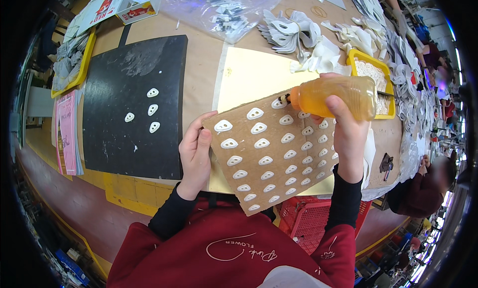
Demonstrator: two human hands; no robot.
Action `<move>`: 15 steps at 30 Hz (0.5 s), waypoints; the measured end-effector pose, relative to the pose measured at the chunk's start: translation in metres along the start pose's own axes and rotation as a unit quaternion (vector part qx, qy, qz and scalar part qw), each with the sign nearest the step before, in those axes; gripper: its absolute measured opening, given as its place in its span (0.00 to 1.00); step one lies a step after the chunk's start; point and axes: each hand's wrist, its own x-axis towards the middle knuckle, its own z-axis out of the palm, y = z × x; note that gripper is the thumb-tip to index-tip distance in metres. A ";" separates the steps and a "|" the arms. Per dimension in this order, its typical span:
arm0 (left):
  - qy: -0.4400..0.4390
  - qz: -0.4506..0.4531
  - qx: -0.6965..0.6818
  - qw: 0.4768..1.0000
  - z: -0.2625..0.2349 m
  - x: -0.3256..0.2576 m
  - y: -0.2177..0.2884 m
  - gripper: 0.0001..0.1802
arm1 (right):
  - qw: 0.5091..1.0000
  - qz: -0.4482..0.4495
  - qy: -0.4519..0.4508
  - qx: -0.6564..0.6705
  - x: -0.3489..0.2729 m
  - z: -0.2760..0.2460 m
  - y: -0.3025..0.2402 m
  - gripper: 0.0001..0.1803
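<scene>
My left hand grips the upper left corner of a brown cardboard sheet, thumb on top. Rows of small white rounded pieces with holes cover the sheet, which tilts over my lap at the table's edge. In my right hand lies a squeeze bottle of amber liquid with an orange cap, held on its side. Its dark nozzle points left and meets or nearly meets a white piece in the top row. Some pieces on the right are partly hidden by the bottle and hand.
A black board with several white pieces lies to the left. Bundled white strips, a plastic bag and a yellow tray of pale pieces are on the far side. A red crate stands below the edge. Another person is at the right.
</scene>
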 end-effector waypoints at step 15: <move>0.003 -0.005 0.011 1.000 -0.001 -0.004 0.002 0.19 | 0.996 0.040 -0.004 0.077 -0.022 -0.022 0.016 0.23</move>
